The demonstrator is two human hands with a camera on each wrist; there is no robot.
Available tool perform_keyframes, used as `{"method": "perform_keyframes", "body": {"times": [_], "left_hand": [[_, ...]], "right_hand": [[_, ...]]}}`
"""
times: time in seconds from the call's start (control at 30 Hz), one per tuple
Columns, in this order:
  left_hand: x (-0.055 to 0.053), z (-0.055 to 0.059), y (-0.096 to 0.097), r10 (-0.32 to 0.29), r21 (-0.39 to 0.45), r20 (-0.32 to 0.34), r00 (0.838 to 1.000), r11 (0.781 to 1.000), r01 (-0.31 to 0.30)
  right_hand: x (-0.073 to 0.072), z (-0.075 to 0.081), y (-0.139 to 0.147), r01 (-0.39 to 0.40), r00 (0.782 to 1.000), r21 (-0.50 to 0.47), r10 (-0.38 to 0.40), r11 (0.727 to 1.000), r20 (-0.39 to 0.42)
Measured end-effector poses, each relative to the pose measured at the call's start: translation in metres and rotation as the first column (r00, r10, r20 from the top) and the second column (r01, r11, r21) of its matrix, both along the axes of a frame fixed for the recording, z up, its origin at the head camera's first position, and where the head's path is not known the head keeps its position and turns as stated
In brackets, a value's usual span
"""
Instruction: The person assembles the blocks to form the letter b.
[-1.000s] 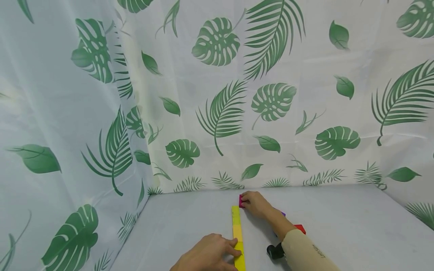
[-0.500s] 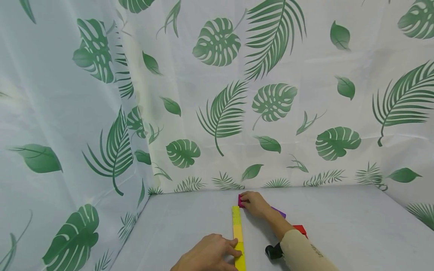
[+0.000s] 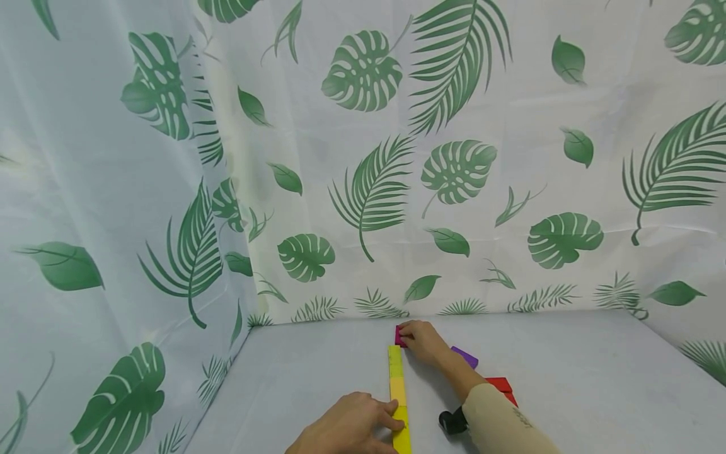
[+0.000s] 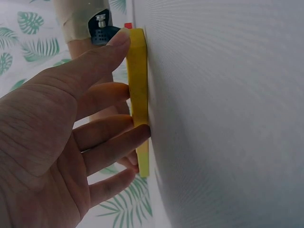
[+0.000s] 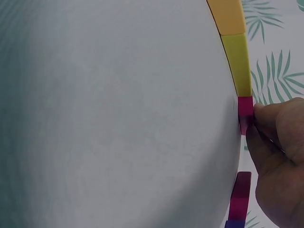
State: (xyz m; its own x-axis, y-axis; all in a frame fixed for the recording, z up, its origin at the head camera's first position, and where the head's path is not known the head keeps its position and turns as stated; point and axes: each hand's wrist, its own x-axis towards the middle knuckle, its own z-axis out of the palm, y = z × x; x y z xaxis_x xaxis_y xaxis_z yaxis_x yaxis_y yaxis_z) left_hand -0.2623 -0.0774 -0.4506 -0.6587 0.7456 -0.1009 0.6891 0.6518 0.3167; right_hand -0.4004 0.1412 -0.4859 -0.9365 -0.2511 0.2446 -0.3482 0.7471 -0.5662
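A straight row of blocks runs away from me in the head view, with a yellow block (image 3: pixel 401 440) nearest, an orange-yellow block (image 3: pixel 397 391) behind it and a yellow-green block (image 3: pixel 394 361) at the far end. My left hand (image 3: pixel 354 425) touches the yellow part of the row, its fingers spread along the left side, one reaching over the top. Beyond the far end, my right hand (image 3: pixel 424 343) pinches a small magenta block (image 5: pixel 245 114) between thumb and finger. In the right wrist view, that block meets the end of the yellow-green block (image 5: pixel 237 64).
Right of the row lie a purple block (image 3: pixel 466 357) and a red block (image 3: pixel 499 383), partly behind the right forearm. A black wrist camera (image 3: pixel 452 422) sits by the right sleeve. Leaf-printed curtains (image 3: pixel 340 189) hang behind and left of the pale table (image 3: pixel 567 378).
My right hand has shifted slightly left with the magenta block, closer in line with the row. More of the purple and red blocks shows. My left hand has stayed put.
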Motion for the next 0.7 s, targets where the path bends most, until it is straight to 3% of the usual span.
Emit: {"method": "perform_keyframes", "body": {"times": [0.7], "left_hand": [[0.002,0.0,0.001,0.072,0.007,0.048,0.996,0.997,-0.072]], "right_hand": [[0.002,0.001,-0.011,-0.044,0.999,-0.043,0.044,0.998,-0.008]]}}
